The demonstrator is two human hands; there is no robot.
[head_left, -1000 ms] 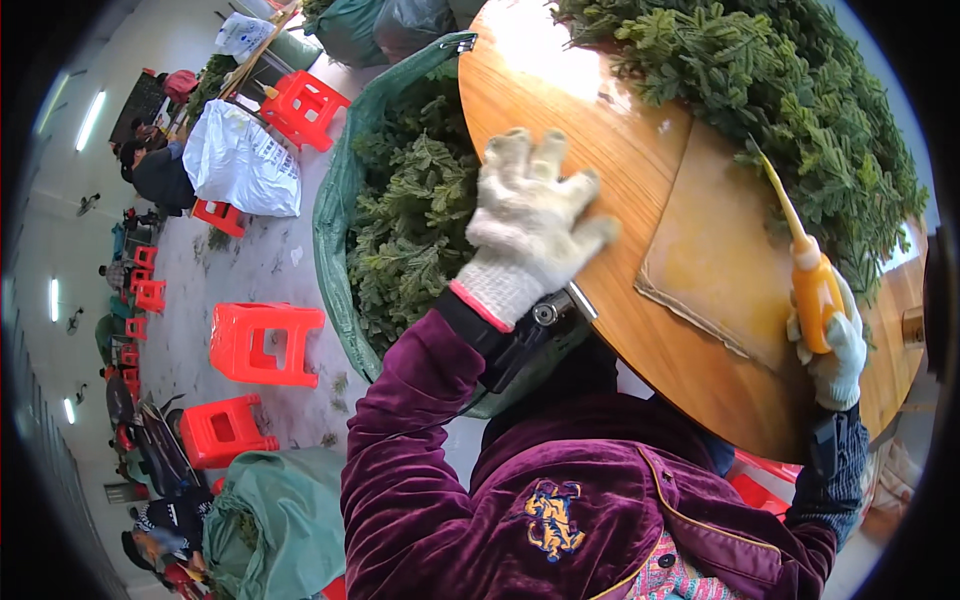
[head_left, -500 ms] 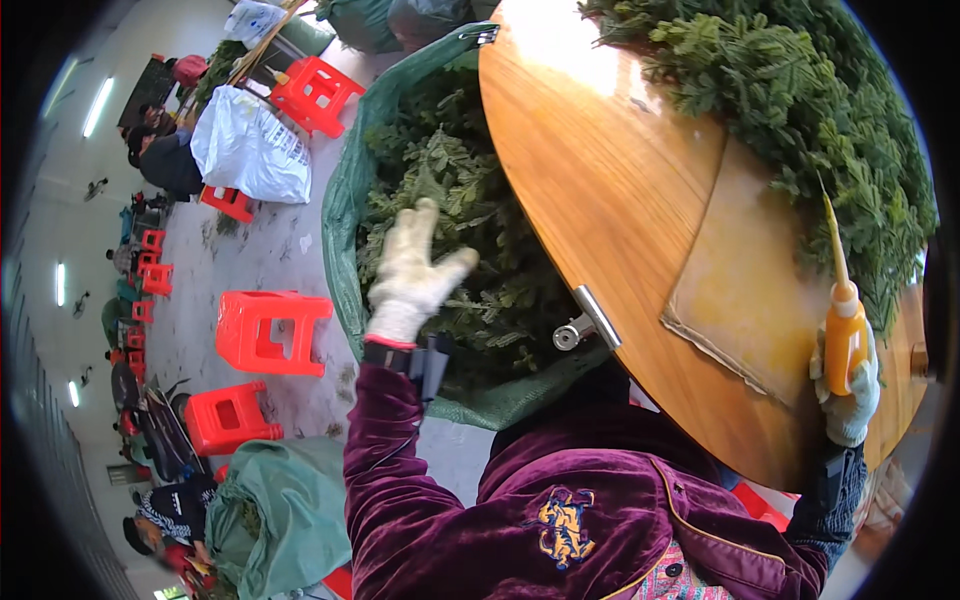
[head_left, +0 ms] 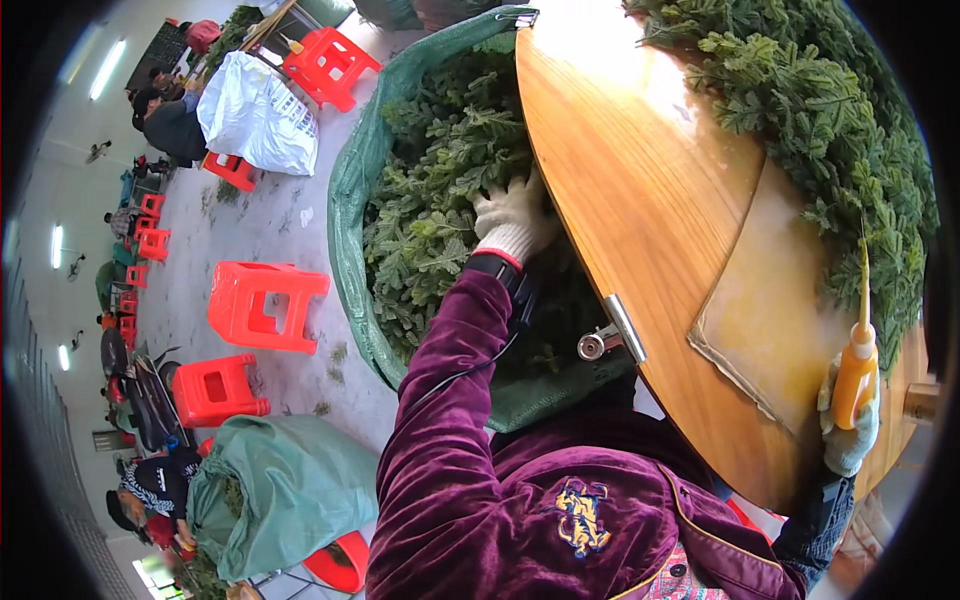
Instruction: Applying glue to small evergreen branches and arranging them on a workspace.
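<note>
My left hand [head_left: 512, 215], in a pale knitted work glove, reaches down among green fir-like sprigs [head_left: 430, 180] at the table's edge. They fill a green woven sack [head_left: 352, 200]. The bent fingers sink into the greenery; their tips are hidden, so whether they grip a sprig I cannot tell. At the far right, my gloved right hand [head_left: 850, 440] is closed round a bottle of orange-yellow liquid [head_left: 855, 385] with a long, thin nozzle pointing up. Beside it lies a glue-stained board [head_left: 770, 300] on the wooden tabletop [head_left: 620, 170].
A bulldog clip [head_left: 615, 335] grips the table edge by the sack. Heaped greenery [head_left: 810, 110] covers the table's far right. Red stools [head_left: 268, 300] stand on the floor at left, with a white sack [head_left: 260, 115] and another green sack [head_left: 290, 490]. Several people sit farther off.
My left hand has moved right and down into the sprigs, from hovering with spread fingers over the sack. The right hand keeps its hold on the bottle. The whole view has shifted slightly.
</note>
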